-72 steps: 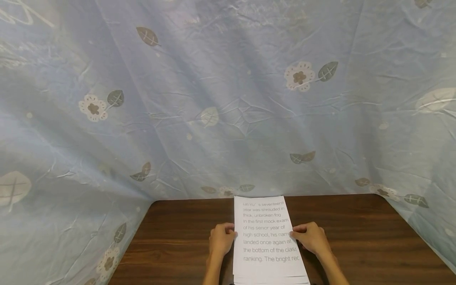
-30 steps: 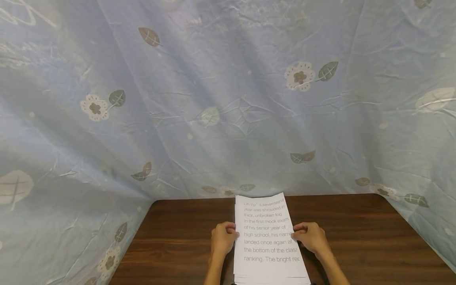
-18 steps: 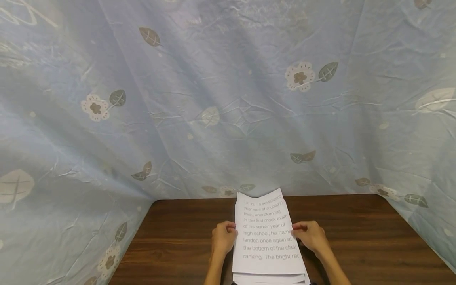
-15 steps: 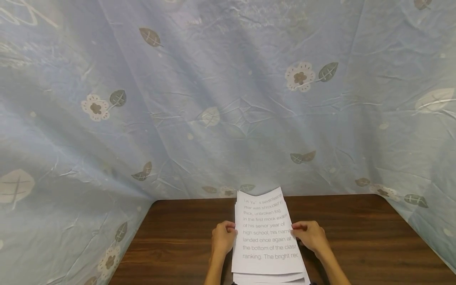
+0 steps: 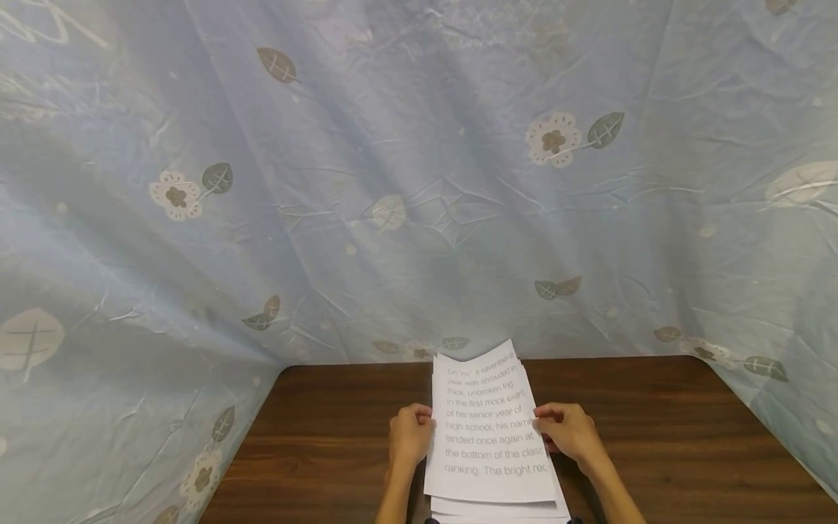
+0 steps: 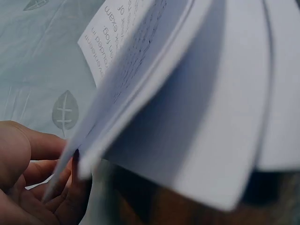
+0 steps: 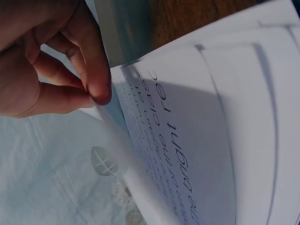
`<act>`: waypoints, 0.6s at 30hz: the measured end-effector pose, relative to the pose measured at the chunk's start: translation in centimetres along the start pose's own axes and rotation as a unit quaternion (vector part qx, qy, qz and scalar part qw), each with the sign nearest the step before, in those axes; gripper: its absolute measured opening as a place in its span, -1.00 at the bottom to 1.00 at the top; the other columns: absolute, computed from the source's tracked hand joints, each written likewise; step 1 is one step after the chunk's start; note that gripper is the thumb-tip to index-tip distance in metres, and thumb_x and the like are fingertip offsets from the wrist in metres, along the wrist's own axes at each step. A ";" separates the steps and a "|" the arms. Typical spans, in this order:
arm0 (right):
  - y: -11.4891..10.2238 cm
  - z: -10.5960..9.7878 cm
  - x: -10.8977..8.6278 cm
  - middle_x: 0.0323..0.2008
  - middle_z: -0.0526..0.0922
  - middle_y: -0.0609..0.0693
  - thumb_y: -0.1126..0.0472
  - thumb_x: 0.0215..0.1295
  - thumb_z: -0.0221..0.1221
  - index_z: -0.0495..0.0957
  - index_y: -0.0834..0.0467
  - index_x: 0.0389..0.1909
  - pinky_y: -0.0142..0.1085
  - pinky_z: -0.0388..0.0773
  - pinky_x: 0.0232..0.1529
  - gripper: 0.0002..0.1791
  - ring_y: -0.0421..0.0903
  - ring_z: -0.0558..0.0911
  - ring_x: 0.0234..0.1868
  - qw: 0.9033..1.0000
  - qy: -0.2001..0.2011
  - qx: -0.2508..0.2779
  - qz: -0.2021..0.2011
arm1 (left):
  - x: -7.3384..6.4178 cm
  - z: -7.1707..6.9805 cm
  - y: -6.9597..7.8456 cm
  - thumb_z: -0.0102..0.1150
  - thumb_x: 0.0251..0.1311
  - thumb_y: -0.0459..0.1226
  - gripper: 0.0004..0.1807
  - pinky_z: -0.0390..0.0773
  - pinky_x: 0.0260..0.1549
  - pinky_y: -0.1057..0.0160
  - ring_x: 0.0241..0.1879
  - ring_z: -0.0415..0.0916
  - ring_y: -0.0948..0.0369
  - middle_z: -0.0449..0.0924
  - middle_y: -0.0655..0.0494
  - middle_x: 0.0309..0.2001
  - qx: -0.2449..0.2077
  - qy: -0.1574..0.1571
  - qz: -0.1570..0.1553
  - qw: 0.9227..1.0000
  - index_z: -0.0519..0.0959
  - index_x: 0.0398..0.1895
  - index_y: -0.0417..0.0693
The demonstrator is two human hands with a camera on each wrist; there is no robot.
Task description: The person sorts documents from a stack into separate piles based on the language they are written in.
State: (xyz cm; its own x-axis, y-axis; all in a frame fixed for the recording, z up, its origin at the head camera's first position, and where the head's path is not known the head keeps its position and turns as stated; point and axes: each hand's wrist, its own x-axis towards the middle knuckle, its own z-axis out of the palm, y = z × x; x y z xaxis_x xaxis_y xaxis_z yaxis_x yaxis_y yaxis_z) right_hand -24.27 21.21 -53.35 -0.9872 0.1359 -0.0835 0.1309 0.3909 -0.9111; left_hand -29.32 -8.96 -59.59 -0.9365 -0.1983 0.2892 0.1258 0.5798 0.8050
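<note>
A white sheet of paper (image 5: pixel 487 444) printed with large lines of text lies over a stack of other sheets (image 5: pixel 497 509), whose near edges show below it. Its far end bows, with the right far corner standing up highest. My left hand (image 5: pixel 409 440) pinches the sheet's left edge; in the left wrist view the thumb and fingers of that hand (image 6: pixel 35 168) sit on either side of the paper. On the opposite edge, my right hand (image 5: pixel 571 435) pinches the paper between thumb and index finger. Fanned layers of paper (image 7: pixel 248 103) show beneath in the right wrist view.
The dark wooden table (image 5: pixel 314 437) extends to both sides of the stack. A pale blue cloth (image 5: pixel 419 182) with flowers and leaves hangs behind the table and along its sides.
The top sheet has bent, its far corners rising. It has shifted slightly left over the stack, baring more of the lower sheets at the near edge. Both hands stay almost in place.
</note>
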 end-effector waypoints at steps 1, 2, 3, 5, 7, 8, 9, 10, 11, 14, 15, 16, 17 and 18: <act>-0.1 0.0 0.0 -0.28 0.76 0.05 0.31 0.35 0.31 0.73 0.33 0.03 -0.21 0.79 -0.32 -0.72 -0.08 0.71 -0.34 1.000 -0.002 0.001 0.000 | 0.0 -0.4 0.6 0.43 0.07 -0.36 -0.89 0.54 -0.43 0.21 -0.45 0.57 0.29 0.70 0.26 -0.49 0.001 -0.003 -0.007 1.000 0.79 -0.33 0.00; -0.2 0.0 0.0 -0.28 0.75 0.05 0.31 0.36 0.31 0.72 0.33 0.04 -0.22 0.78 -0.33 -0.71 -0.07 0.71 -0.34 1.000 -0.003 0.003 -0.001 | 0.0 -0.6 1.0 0.44 0.08 -0.37 -0.89 0.56 -0.42 0.19 -0.44 0.58 0.28 0.70 0.25 -0.48 0.003 -0.006 -0.015 1.000 0.79 -0.32 -0.01; -0.2 0.0 0.0 -0.28 0.74 0.06 0.31 0.37 0.30 0.72 0.34 0.05 -0.22 0.78 -0.33 -0.71 -0.06 0.70 -0.33 1.000 -0.004 0.007 -0.001 | -0.1 -1.1 1.7 0.44 0.09 -0.39 -0.88 0.58 -0.40 0.16 -0.43 0.59 0.26 0.71 0.22 -0.46 0.002 -0.012 -0.022 1.000 0.78 -0.30 -0.04; -0.3 -0.1 0.0 -0.25 0.72 0.08 0.31 0.39 0.30 0.70 0.35 0.07 -0.23 0.78 -0.32 -0.71 -0.06 0.70 -0.31 1.000 -0.007 0.015 -0.002 | -0.3 -2.1 3.0 0.42 0.12 -0.42 -0.87 0.60 -0.38 0.15 -0.41 0.61 0.23 0.73 0.17 -0.43 -0.003 -0.023 -0.034 0.999 0.78 -0.27 -0.09; -0.2 -0.2 0.0 -0.23 0.72 0.09 0.32 0.41 0.29 0.69 0.35 0.08 -0.23 0.78 -0.30 -0.71 -0.06 0.70 -0.29 1.000 -0.012 0.023 -0.002 | -0.8 -3.3 4.7 0.41 0.16 -0.44 -0.87 0.63 -0.36 0.14 -0.39 0.64 0.19 0.75 0.10 -0.40 -0.015 -0.028 -0.038 0.999 0.78 -0.23 -0.15; -0.2 -0.3 0.0 -0.21 0.72 0.09 0.32 0.42 0.29 0.69 0.35 0.09 -0.23 0.77 -0.29 -0.71 -0.07 0.70 -0.27 1.000 -0.014 0.026 -0.002 | -0.9 -3.4 4.9 0.41 0.17 -0.43 -0.87 0.63 -0.36 0.15 -0.39 0.64 0.20 0.76 0.10 -0.39 -0.016 -0.029 -0.041 0.999 0.78 -0.22 -0.14; -0.2 -0.4 0.0 -0.20 0.73 0.10 0.32 0.43 0.29 0.68 0.36 0.10 -0.23 0.76 -0.27 -0.70 -0.07 0.69 -0.26 0.999 -0.016 0.028 -0.002 | -0.9 -3.5 5.0 0.41 0.17 -0.43 -0.87 0.63 -0.35 0.16 -0.38 0.64 0.21 0.77 0.11 -0.39 -0.018 -0.030 -0.043 0.998 0.78 -0.22 -0.14; -0.1 -0.5 0.1 -0.19 0.73 0.10 0.32 0.43 0.28 0.68 0.36 0.11 -0.23 0.76 -0.26 -0.70 -0.08 0.69 -0.25 0.999 -0.018 0.031 -0.002 | -1.0 -3.5 5.0 0.42 0.18 -0.42 -0.87 0.64 -0.34 0.17 -0.38 0.65 0.22 0.77 0.11 -0.38 -0.020 -0.032 -0.046 0.998 0.78 -0.21 -0.14; -0.1 -0.6 0.1 -0.17 0.74 0.11 0.32 0.44 0.28 0.67 0.36 0.12 -0.23 0.75 -0.25 -0.69 -0.07 0.70 -0.24 0.999 -0.020 0.033 -0.001 | -1.0 -3.5 5.1 0.42 0.17 -0.41 -0.87 0.64 -0.34 0.17 -0.38 0.65 0.23 0.78 0.11 -0.38 -0.022 -0.033 -0.049 0.998 0.79 -0.20 -0.13; 0.1 -1.1 0.1 -0.14 0.75 0.12 0.32 0.46 0.26 0.64 0.40 0.16 -0.24 0.74 -0.22 -0.66 -0.08 0.70 -0.21 0.999 -0.028 0.035 -0.002 | -1.1 -3.3 5.2 0.44 0.16 -0.39 -0.85 0.63 -0.34 0.19 -0.38 0.65 0.25 0.79 0.12 -0.38 -0.035 -0.033 -0.053 0.997 0.80 -0.20 -0.12; 0.1 -1.2 0.1 -0.14 0.76 0.13 0.32 0.46 0.26 0.64 0.41 0.17 -0.24 0.74 -0.22 -0.65 -0.08 0.71 -0.20 0.999 -0.029 0.039 0.000 | -1.1 -3.2 5.3 0.45 0.15 -0.39 -0.85 0.63 -0.36 0.21 -0.39 0.64 0.26 0.79 0.12 -0.38 -0.042 -0.034 -0.052 0.997 0.80 -0.19 -0.12; 0.2 -1.4 0.1 -0.13 0.76 0.13 0.32 0.46 0.25 0.63 0.41 0.18 -0.25 0.74 -0.21 -0.65 -0.08 0.71 -0.20 0.999 -0.030 0.042 0.002 | -1.2 -3.1 5.3 0.45 0.15 -0.39 -0.84 0.62 -0.37 0.22 -0.40 0.64 0.26 0.79 0.12 -0.38 -0.048 -0.035 -0.054 0.997 0.80 -0.19 -0.12; 0.3 -1.6 0.1 -0.13 0.77 0.13 0.32 0.47 0.25 0.62 0.42 0.19 -0.25 0.74 -0.21 -0.64 -0.08 0.71 -0.20 0.999 -0.032 0.043 0.004 | -1.2 -2.9 5.4 0.45 0.14 -0.39 -0.84 0.61 -0.39 0.23 -0.40 0.63 0.26 0.79 0.11 -0.39 -0.054 -0.037 -0.054 0.996 0.80 -0.19 -0.12; 0.5 -1.9 0.2 -0.12 0.76 0.14 0.31 0.48 0.25 0.60 0.44 0.20 -0.25 0.73 -0.21 -0.62 -0.08 0.71 -0.19 0.998 -0.035 0.044 0.004 | -1.3 -2.8 5.5 0.45 0.14 -0.39 -0.84 0.61 -0.40 0.25 -0.41 0.62 0.27 0.79 0.11 -0.38 -0.060 -0.039 -0.056 0.996 0.80 -0.19 -0.13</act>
State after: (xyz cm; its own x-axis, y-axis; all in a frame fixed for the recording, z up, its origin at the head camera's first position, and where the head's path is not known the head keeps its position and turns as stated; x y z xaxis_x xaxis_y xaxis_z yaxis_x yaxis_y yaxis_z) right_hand -24.20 23.13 -53.08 -0.9904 0.0735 -0.1169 0.1340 0.3079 -0.9419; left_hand -26.50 -7.71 -54.12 -0.9688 -0.1924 0.1564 0.0523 0.4578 0.8875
